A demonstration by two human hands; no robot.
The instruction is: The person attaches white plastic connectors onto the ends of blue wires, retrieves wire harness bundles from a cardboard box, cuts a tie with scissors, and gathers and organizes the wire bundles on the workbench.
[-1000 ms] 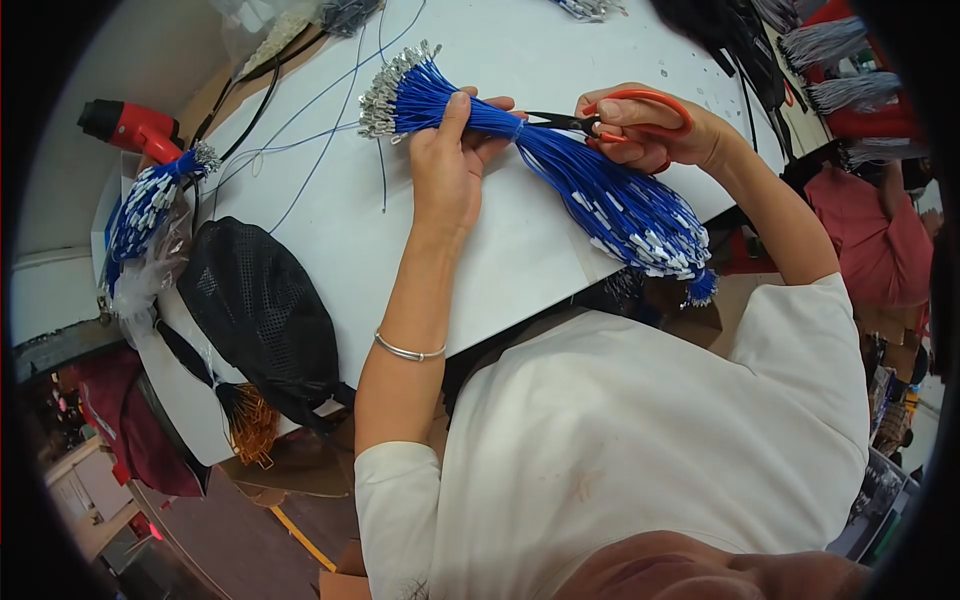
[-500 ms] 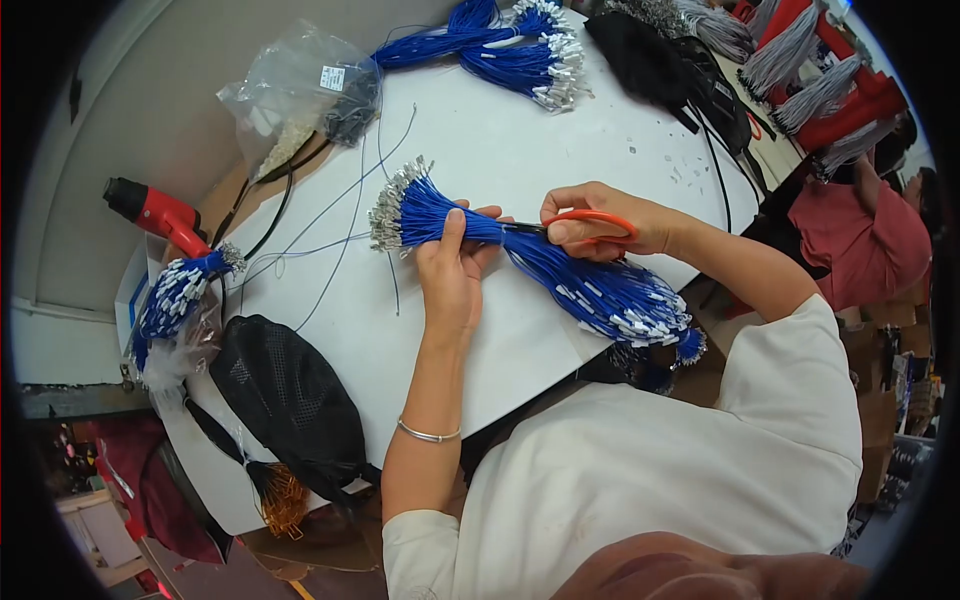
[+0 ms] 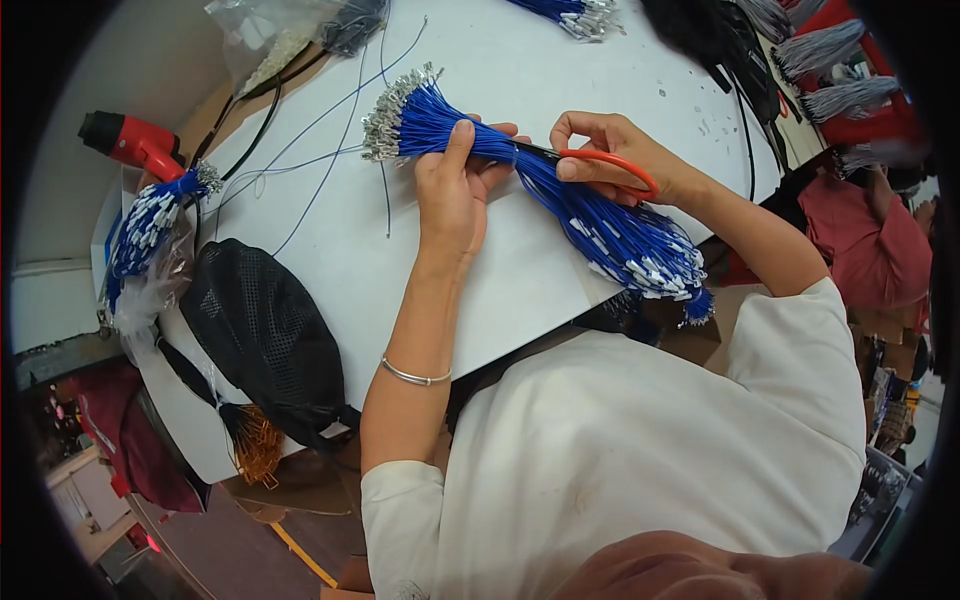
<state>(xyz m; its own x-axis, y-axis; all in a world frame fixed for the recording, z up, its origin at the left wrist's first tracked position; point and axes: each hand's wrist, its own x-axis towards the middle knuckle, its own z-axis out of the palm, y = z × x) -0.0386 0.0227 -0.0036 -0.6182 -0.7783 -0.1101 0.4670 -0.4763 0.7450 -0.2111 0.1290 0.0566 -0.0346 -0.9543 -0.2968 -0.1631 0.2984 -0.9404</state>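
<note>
My left hand point(image 3: 455, 185) is closed around a thick bundle of blue wires point(image 3: 580, 205), its thumb lying on top. Metal terminals fan out at the bundle's far left end, and white connectors hang at its lower right, past the table edge. In my right hand point(image 3: 615, 155) are orange-handled scissors point(image 3: 640, 182), fingers through and around the loops. Their dark blades lie against the bundle beside its narrow tied spot, close to my left fingers. The blade tips are partly hidden by the wires, so I cannot tell whether they are apart.
A red heat gun point(image 3: 135, 142) and another blue wire bundle point(image 3: 150, 225) sit at the left. Nearby lies a black mesh bag point(image 3: 265, 340). Loose blue wires cross the white table point(image 3: 400, 320). A person in a red top point(image 3: 865, 240) is at the right.
The whole view has shifted, so the table things appear higher in the picture. Both hands keep their hold on the wire bundle and the scissors, with the blades still at the tied spot.
</note>
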